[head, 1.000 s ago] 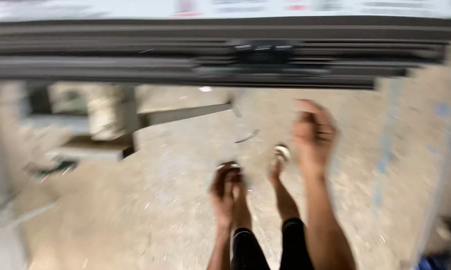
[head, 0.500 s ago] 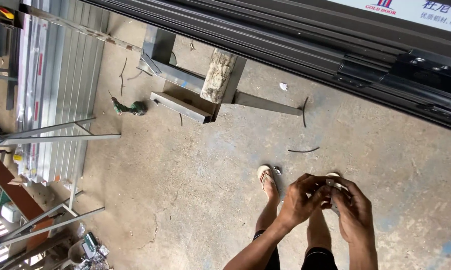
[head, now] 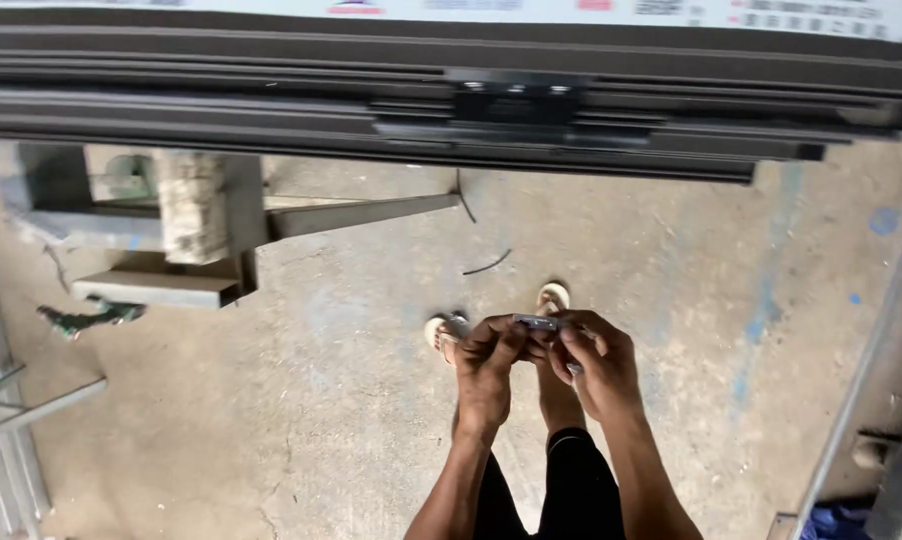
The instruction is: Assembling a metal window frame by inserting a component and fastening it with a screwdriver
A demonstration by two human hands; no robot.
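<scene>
Left hand (head: 486,365) and right hand (head: 596,365) are pinched together on a small metal fitting (head: 536,322) held in the air above the concrete floor (head: 301,400); the fingertip-only grip risks it slipping and dropping near the sandalled feet (head: 446,330)

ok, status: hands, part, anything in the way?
Left hand and right hand together, both pinching small metal piece. Held over concrete floor, below dark frame profile. Nothing between hands and frame.
</scene>
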